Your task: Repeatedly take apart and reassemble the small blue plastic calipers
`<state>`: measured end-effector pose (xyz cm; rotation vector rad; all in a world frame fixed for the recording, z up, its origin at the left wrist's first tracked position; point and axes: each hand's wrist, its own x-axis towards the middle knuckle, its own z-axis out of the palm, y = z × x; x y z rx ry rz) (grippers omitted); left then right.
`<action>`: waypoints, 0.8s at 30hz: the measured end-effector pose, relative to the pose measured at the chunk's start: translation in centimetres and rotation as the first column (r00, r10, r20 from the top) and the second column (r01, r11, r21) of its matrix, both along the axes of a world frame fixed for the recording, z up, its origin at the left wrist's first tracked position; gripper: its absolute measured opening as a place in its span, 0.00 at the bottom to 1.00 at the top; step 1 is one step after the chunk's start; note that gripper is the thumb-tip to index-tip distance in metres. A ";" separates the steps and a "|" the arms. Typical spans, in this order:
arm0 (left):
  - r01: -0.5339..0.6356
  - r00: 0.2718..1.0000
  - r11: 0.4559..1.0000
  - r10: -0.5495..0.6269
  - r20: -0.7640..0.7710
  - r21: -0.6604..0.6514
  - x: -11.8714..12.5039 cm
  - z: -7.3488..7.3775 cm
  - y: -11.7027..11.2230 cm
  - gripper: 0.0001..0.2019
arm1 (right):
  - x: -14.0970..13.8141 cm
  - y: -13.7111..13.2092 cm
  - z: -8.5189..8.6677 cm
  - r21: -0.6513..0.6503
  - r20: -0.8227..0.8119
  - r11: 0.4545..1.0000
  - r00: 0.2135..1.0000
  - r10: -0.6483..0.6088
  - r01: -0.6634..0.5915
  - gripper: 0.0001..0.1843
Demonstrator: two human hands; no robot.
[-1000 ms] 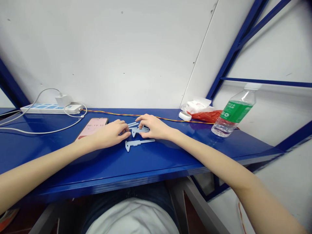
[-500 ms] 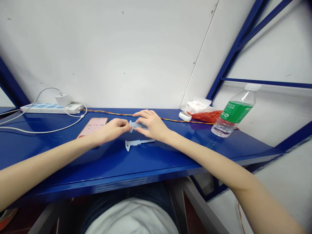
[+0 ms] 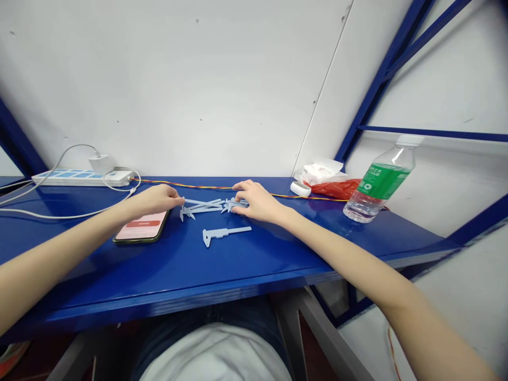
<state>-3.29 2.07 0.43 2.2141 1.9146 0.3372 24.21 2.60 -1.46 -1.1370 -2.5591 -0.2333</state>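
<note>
Pale blue plastic calipers (image 3: pixel 202 207) overlap; right hand (image 3: pixel 257 203) spread on them, left hand (image 3: pixel 155 200) curled beside.

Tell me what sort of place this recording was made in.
Probably a plain workshop or lab workstation, though that's hedged. A blue painted bench sits on a bolted-looking blue metal frame against white panel walls, with a power strip and flat plastic caliper models on top.

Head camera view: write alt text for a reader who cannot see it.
Two bare hands reach across a blue table to a pile of pale blue plastic calipers, the right hand with fingers on its right end, the left hand at its left end. A separate caliper lies nearer the person, with a phone to the left and a water bottle far right.
</note>
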 end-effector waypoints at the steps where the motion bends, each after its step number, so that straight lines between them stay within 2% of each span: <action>1: 0.019 0.994 0.997 -0.011 -0.108 0.077 0.2 -0.2 0.0 0.17 | -0.2 -0.2 -0.1 -0.006 0.018 1.000 1.000 0.005 -0.005 0.10; 4: 0.188 0.953 0.944 -0.108 -0.284 0.271 1.0 -0.9 -0.4 0.18 | -0.7 -0.6 -0.2 -0.018 0.065 1.000 0.998 -0.003 0.004 0.11; 7: 0.293 0.925 0.919 -0.203 -0.321 0.264 2.1 -1.6 -1.3 0.19 | -0.6 -0.5 -0.2 -0.029 0.085 0.999 0.996 -0.041 0.044 0.11; 11: 0.351 0.888 0.899 -0.231 -0.399 0.261 3.0 -2.3 -1.8 0.16 | 0.0 0.2 -0.1 -0.056 0.097 0.991 0.989 -0.115 0.121 0.10; 14: 0.366 0.879 0.888 -0.232 -0.417 0.279 2.9 -2.7 -1.2 0.14 | 0.3 0.4 0.0 -0.059 0.088 0.989 0.987 -0.131 0.137 0.10; 16: 0.371 0.870 0.880 -0.218 -0.443 0.295 2.5 -2.9 -0.5 0.14 | 0.3 0.2 0.1 -0.057 0.058 0.995 0.995 -0.083 0.086 0.11; 19: 0.369 0.856 0.876 -0.190 -0.481 0.312 2.0 -2.9 0.3 0.13 | -0.2 -0.9 0.3 -0.100 -0.016 0.991 0.996 0.089 -0.090 0.12; 22: 0.335 0.869 0.883 -0.154 -0.471 0.329 1.9 -2.8 0.4 0.13 | -1.2 -2.5 0.5 -0.221 -0.074 0.936 0.962 0.264 -0.274 0.15; 24: 0.323 0.878 0.886 -0.150 -0.454 0.332 1.9 -2.7 0.1 0.12 | -1.9 -3.3 0.4 -0.287 -0.083 0.902 0.946 0.313 -0.323 0.16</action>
